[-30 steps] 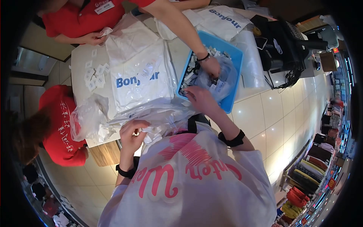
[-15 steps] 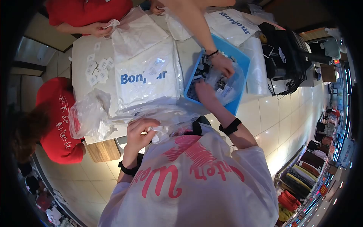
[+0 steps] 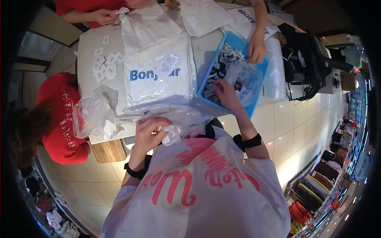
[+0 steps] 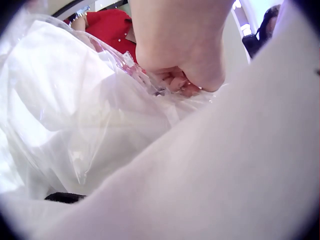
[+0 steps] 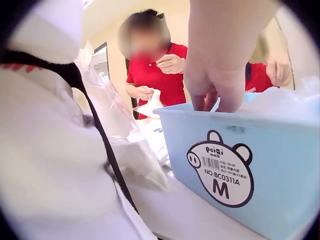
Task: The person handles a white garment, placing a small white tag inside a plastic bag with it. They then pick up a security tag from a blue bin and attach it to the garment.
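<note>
At the table's near edge my left hand (image 3: 150, 133) grips a bunched white cloth (image 3: 172, 135), close to a clear plastic bag (image 3: 158, 113). In the left wrist view, the curled fingers (image 4: 175, 82) are at the clear plastic. My right hand (image 3: 227, 94) reaches over the near rim of a blue bin (image 3: 204, 78), fingers pointing down among small grey, white and black pieces (image 3: 231, 54). The bin wall hides those fingertips in the right wrist view, and I cannot tell whether they hold a piece. A clear bag of small pieces (image 3: 243, 75) lies beside that hand in the bin.
Another person's hand (image 3: 257, 51) hangs over the bin's far right side. White packaged "Bonjour" bags (image 3: 158, 89) cover the table's middle, with paper labels (image 3: 104, 65) to their left. A clear plastic roll (image 3: 275, 67) and black equipment (image 3: 305, 59) stand right. People in red shirts (image 3: 63, 115) are around the table.
The other person's hand has left the clear bag and moved to the bin's far right side. My right hand has shifted within the bin. My left hand keeps hold of the white cloth.
</note>
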`<state>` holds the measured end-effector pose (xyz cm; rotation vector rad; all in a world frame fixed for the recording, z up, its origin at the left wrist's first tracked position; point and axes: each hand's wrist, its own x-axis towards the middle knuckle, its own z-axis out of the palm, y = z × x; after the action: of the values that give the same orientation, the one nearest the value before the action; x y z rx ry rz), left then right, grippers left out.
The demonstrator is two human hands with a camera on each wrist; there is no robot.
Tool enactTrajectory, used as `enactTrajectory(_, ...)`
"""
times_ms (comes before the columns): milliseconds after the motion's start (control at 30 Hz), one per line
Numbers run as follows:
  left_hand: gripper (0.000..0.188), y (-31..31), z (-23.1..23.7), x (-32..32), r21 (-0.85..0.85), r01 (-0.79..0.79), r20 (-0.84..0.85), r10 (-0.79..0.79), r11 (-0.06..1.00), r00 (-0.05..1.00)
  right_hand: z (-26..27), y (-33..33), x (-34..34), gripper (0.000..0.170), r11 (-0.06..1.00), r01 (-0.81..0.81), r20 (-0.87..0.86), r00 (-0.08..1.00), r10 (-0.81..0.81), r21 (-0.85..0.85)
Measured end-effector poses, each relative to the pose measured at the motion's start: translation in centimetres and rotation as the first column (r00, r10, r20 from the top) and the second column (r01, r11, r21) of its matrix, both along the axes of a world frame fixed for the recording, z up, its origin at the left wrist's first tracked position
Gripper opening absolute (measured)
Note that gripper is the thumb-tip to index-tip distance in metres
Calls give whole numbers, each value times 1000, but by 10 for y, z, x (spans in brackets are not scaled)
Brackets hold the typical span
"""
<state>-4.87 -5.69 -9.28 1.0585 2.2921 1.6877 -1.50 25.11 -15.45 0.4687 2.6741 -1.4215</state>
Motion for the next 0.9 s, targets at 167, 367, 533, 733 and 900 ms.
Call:
enactTrajectory(167, 14, 0, 2, 1, 8, 2, -7, -2, 1000, 1000, -3, 1, 0, 17, 908, 172, 117, 984, -137, -382)
enactTrajectory(367, 16, 3, 5, 0, -21, 44, -20, -44, 999, 999, 46, -26, 0, 17, 493, 280, 195, 956, -218, -824)
enactTrajectory(533, 15, 14, 10, -3, -44, 64, -26, -66, 997, 997, 72, -74, -9, 13, 606, -27, 119, 973, 199, -795)
enactTrajectory(733, 15, 13, 7, -1, -8, 74, -56, -74, 997, 996, 73, -101, -12, 15, 688, -229, 35, 937, 348, -689)
enactTrajectory(900, 15, 14, 7, 0, -9, 68, -61, -68, 998, 996, 73, -99, -14, 19, 698, -218, 106, 915, 389, -682)
